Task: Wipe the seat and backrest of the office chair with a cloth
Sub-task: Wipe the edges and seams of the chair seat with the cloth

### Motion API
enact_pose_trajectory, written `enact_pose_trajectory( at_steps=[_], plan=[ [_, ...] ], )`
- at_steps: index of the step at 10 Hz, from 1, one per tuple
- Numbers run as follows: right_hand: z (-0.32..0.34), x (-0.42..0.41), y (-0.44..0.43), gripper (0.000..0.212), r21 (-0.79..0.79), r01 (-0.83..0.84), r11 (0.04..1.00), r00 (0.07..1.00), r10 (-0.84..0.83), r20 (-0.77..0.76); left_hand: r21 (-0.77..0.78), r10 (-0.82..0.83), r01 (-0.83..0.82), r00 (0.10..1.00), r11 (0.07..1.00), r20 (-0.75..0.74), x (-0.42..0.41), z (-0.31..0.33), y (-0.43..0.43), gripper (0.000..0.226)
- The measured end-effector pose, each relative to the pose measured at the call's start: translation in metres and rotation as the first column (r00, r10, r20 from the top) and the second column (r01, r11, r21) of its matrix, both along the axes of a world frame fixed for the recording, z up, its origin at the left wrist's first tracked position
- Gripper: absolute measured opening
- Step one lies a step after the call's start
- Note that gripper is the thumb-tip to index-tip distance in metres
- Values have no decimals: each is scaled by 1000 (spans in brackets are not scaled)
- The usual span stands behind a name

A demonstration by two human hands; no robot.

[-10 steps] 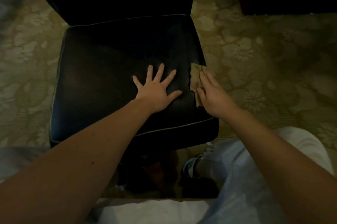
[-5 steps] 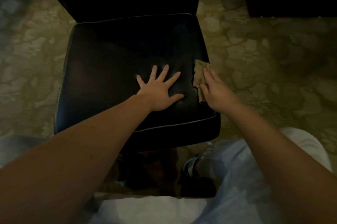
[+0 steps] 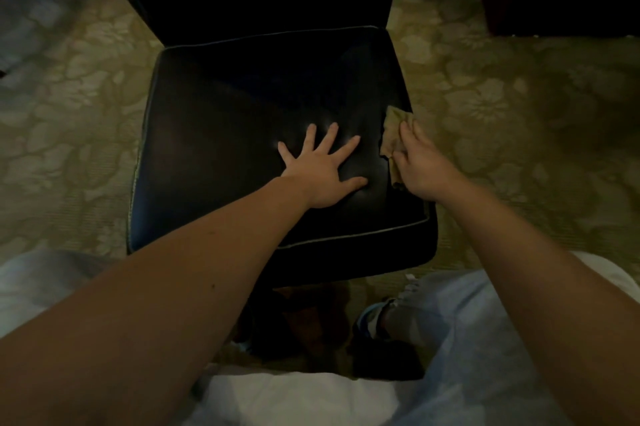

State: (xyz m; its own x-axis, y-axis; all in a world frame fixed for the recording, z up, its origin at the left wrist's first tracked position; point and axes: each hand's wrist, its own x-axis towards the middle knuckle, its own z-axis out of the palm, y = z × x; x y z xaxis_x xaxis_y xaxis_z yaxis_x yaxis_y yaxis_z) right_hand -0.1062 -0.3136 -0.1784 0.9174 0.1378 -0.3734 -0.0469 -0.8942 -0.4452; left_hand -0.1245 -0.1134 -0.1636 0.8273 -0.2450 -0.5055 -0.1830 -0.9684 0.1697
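1. Now the left hand [image 3: 322, 172] lies flat, fingers spread, on the shiny black chair seat [image 3: 225, 134].
2. The right hand [image 3: 424, 166] presses the small tan cloth [image 3: 394, 134] flat on the seat's right edge.
3. Most of the seat lies frame-left of the cloth.

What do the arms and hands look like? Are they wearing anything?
The left arm and right arm are bare all the way down the picture: no sleeves. The left hand and right hand wear no gloves, and no watch or bracelet sits on either wrist. No rings show on the fingers, though the light is dim.
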Motion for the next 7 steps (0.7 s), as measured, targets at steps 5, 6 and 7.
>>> enact_pose_trajectory(
  at_steps=[5,6,7],
  plan=[
    [4,3,-3,66,-7,-42,999,999,42,-33,-3,7,-7,1000,1000,8,0,-1,1,81],
    [3,-9,-5,65,25,-39,999,999,39,-24,-1,10,-10,1000,1000,4,0,-2,1,81],
    [0,-32,-16,64,33,-90,995,996,90,-17,-8,1,-1,1000,1000,0,-1,-3,2,80]
  ],
)
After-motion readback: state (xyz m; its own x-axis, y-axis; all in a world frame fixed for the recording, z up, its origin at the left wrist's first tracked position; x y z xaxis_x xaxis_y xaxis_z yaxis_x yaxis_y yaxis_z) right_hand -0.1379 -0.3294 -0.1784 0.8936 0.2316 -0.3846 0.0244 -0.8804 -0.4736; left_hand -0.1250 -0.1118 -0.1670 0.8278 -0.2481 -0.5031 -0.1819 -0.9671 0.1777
